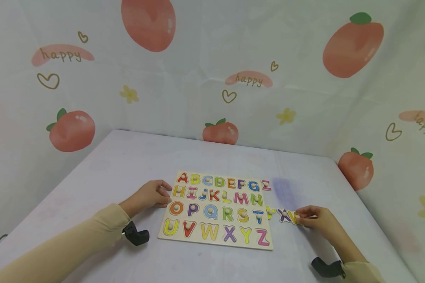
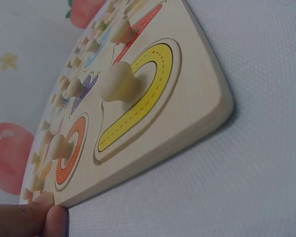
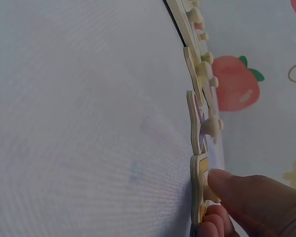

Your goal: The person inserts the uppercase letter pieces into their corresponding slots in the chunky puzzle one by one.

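Observation:
A wooden alphabet puzzle board [image 1: 178, 236] lies flat, most of its coloured letters topped with round knobs. The W, X, Y and Z spaces in its lowest row show no knobs. At the board's left edge, my left hand [image 1: 151, 195] holds the rim; thumb [image 2: 44, 199] and a finger meet there in the left wrist view. To the right of the board, my right hand [image 1: 316, 221] pinches a yellow-orange letter W piece [image 3: 203, 165] by its knob. The W piece touches or nearly touches a purple X piece [image 1: 283, 215], and a yellow Y piece [image 1: 270, 212] lies beyond it.
A loose pink Z piece [image 1: 266, 185] lies by the board's upper right corner. Black wrist devices [image 1: 136, 234] sit under both forearms. The table [image 1: 127, 157] has a white cover, and a printed fabric backdrop [image 1: 184, 78] stands behind it.

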The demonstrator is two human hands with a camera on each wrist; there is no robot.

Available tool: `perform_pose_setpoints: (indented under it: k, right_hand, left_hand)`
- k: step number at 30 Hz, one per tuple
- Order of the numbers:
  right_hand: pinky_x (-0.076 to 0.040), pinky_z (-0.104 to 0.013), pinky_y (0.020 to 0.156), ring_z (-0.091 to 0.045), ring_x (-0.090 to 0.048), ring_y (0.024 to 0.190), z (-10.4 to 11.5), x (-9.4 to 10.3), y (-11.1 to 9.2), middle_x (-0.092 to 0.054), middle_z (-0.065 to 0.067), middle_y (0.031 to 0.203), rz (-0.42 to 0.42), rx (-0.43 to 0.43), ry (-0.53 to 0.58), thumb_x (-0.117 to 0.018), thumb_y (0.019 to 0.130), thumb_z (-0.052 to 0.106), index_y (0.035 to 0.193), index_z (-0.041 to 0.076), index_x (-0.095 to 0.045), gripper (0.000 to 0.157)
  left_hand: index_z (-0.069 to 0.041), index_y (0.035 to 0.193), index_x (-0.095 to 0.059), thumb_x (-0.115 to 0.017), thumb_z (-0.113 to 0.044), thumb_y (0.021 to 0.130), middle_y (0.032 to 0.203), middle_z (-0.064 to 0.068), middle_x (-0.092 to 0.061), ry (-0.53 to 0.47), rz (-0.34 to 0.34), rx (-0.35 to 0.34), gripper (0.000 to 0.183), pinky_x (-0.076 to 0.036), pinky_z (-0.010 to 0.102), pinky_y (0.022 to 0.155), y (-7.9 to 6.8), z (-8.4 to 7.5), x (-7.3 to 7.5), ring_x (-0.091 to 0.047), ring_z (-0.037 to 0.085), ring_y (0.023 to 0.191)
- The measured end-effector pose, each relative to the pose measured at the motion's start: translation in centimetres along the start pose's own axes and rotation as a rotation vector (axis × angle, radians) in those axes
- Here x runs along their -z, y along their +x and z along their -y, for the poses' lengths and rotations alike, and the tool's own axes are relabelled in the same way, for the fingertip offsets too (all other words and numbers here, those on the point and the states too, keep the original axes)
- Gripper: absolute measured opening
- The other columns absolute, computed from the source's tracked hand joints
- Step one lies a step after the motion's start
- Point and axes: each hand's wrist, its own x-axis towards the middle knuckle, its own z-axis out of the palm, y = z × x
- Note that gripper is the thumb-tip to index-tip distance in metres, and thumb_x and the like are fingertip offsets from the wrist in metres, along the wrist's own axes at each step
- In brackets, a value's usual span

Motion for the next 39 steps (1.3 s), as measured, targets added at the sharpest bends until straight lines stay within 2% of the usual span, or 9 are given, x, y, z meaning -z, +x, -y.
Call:
perform_pose_setpoints:
  k: [11,17,23,28,34,39]
  right_hand:
    - [-0.047,-0.023,0.058,-0.009,-0.056,0.068,0.2,0.2,0.2,-0.072,-0.004,0.084,0.036,0.002,-0.047,-0.077,0.082,0.018,0.103,-0.006,-0.07,0.033]
    - [-0.048,-0.027,0.062,-0.012,-0.056,0.073,1.6,1.3,-0.1,-0.071,-0.004,0.084,0.045,0.013,-0.125,-0.076,0.083,0.023,0.101,-0.003,-0.071,0.032]
    - [-0.052,-0.032,0.07,-0.014,-0.059,0.077,3.3,1.9,0.1,-0.072,-0.003,0.085,0.041,0.054,-0.134,-0.076,0.083,0.027,0.102,-0.001,-0.072,0.034]
    - [-0.054,-0.036,0.072,-0.016,-0.06,0.076,5.9,0.9,0.1,-0.071,-0.001,0.083,0.039,0.078,-0.125,-0.077,0.082,0.03,0.1,0.003,-0.072,0.033]
    - [-0.053,-0.032,0.07,-0.019,-0.061,0.075,9.7,-1.7,-0.3,-0.069,-0.001,0.079,0.06,0.133,-0.071,-0.079,0.08,0.025,0.095,0.005,-0.072,0.025]
    - [-0.052,-0.027,0.063,-0.015,-0.061,0.072,12.8,-4.2,-0.6,-0.068,0.001,0.076,0.098,0.224,-0.052,-0.08,0.078,0.023,0.089,0.008,-0.073,0.02]
  left_hand:
    - [0.001,0.118,-0.056,-0.074,-0.005,0.082,0.092,0.011,-0.061,0.013,-0.01,0.006,0.04,-0.058,0.024,0.066,0.0,0.1,-0.1,-0.06,0.015,0.073]
    - [0.001,0.117,-0.057,-0.073,-0.004,0.082,0.091,0.01,-0.062,0.012,-0.008,0.0,0.039,-0.058,0.024,0.066,0.1,0.1,-0.1,-0.06,0.014,0.073]
    - [0.001,0.118,-0.056,-0.074,-0.004,0.082,0.092,0.011,-0.061,0.009,-0.004,0.005,0.04,-0.058,0.024,0.066,0.0,0.0,0.0,-0.06,0.015,0.073]
    - [0.002,0.118,-0.056,-0.073,-0.003,0.082,0.092,0.01,-0.06,-0.007,0.004,0.005,0.04,-0.058,0.024,0.066,-0.2,-0.2,0.1,-0.06,0.014,0.073]
    - [0.002,0.118,-0.055,-0.073,-0.002,0.082,0.09,0.01,-0.06,-0.015,0.014,0.002,0.041,-0.058,0.023,0.065,-0.3,-0.3,0.1,-0.06,0.014,0.072]
    - [0.002,0.118,-0.056,-0.073,-0.002,0.082,0.09,0.01,-0.06,-0.011,0.006,0.003,0.04,-0.058,0.024,0.066,-0.3,-0.3,0.1,-0.06,0.014,0.072]
